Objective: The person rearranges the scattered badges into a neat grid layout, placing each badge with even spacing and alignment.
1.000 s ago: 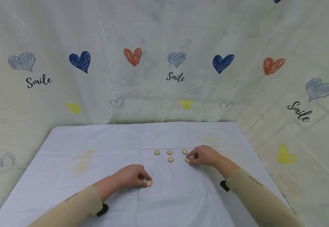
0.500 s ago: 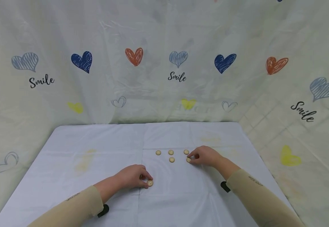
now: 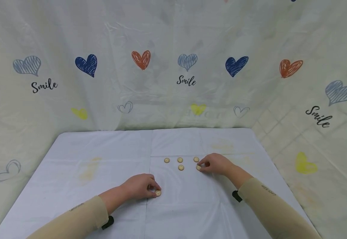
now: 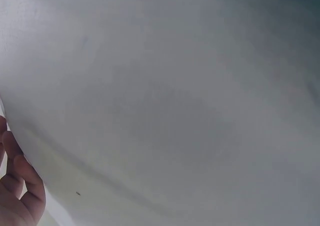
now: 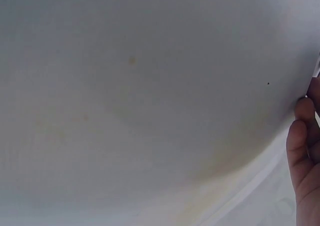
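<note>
My left hand pinches a pale wooden button between thumb and finger, at the tablecloth near the middle of the table. Farther back and to the right, my right hand has thumb and finger at the edges of a second button. Just behind that one lies another button. Two more, a middle button and a left button, continue the back row. In front of the middle one sits a front button. Both wrist views show only curled fingers at the edge, with the buttons hidden.
A creased white cloth with faint yellow stains covers the table. Behind and to the right hangs a pale sheet printed with hearts and "Smile". A black band shows under the left sleeve, another band under the right.
The head view has shifted slightly. Both hands and all the buttons otherwise keep their places on the cloth.
</note>
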Tool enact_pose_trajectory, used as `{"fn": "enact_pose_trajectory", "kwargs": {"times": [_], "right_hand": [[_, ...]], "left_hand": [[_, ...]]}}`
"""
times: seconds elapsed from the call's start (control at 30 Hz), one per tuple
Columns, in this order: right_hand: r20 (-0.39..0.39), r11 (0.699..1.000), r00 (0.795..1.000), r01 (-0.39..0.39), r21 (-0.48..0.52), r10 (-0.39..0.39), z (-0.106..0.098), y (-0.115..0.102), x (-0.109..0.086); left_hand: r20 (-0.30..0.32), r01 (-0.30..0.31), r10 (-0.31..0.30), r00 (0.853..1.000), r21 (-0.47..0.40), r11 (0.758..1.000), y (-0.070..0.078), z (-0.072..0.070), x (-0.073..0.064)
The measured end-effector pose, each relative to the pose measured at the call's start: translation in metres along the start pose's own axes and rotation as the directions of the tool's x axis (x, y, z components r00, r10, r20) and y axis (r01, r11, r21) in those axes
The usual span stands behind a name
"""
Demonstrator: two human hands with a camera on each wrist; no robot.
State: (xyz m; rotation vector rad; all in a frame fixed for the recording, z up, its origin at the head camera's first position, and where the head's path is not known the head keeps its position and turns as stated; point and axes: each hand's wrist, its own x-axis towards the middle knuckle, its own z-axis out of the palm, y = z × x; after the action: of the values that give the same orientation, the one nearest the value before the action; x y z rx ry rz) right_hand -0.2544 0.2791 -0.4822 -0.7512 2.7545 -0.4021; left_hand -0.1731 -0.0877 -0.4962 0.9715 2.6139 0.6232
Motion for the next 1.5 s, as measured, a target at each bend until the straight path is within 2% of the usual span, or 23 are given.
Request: {"fn": "enact_pose_trajectory", "kwargs": {"times": [0.3,0.43,0.6,0.73,1.07,1.27,1.5], "right_hand": [[-0.008,1.0,1.0,0.004,-0.009,-0.004,0.001,-0.001,0.0],[-0.006,1.0,1.0,-0.01,-0.004,0.009,0.001,0.0,0.0],[-0.005,1.0,1.0,-0.013,0.001,0.013,0.001,0.0,-0.001],[0.003,1.0,1.0,-0.006,-0.002,0.006,0.001,-0.003,-0.001],[0.011,0.999,0.999,-0.037,-0.024,0.037,-0.001,-0.003,0.002],[0.015,0.999,0.999,-0.039,-0.017,0.039,-0.002,-0.004,0.001],[0.013,0.999,0.999,-0.043,-0.027,0.043,-0.001,-0.004,0.0]], "left_hand": [[-0.025,-0.004,0.004,1.0,-0.006,1.0,-0.004,-0.005,0.002],[-0.062,0.005,-0.005,0.998,-0.007,1.0,-0.002,-0.02,0.007],[-0.063,0.016,-0.015,0.998,0.014,1.0,0.005,-0.039,0.016],[-0.062,0.02,-0.018,0.998,0.035,0.999,0.006,-0.044,0.023],[-0.047,0.024,-0.02,0.999,0.079,0.997,-0.009,-0.035,0.052],[-0.046,0.051,-0.047,0.998,0.094,0.994,-0.016,-0.033,0.073],[-0.034,0.068,-0.066,0.997,0.073,0.995,-0.018,-0.027,0.087]]}}
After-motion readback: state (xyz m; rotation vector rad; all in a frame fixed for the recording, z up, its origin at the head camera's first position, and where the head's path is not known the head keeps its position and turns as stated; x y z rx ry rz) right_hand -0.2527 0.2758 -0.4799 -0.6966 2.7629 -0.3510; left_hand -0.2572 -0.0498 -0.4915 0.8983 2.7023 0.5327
